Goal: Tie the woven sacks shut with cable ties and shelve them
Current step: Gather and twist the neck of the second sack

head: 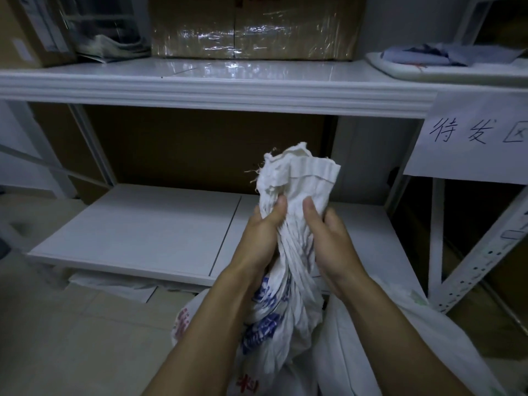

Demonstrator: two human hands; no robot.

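Observation:
A white woven sack (pixel 288 304) with blue and red print stands on the floor in front of me. Its mouth is gathered into a twisted neck that sticks up, frayed at the top. My left hand (pixel 258 238) grips the neck from the left, thumb up against the fabric. My right hand (pixel 331 238) grips it from the right at the same height. No cable tie is visible. A second white sack (pixel 405 338) lies beside it at the lower right, partly hidden by my right forearm.
A white metal rack stands ahead: its low shelf (pixel 137 232) is bare, and its upper shelf (pixel 217 81) carries a taped cardboard box (pixel 254 27). A handwritten paper sign (pixel 471 135) hangs at the right. A perforated rack post (pixel 483 252) leans at the right. Pale tile floor lies to the left.

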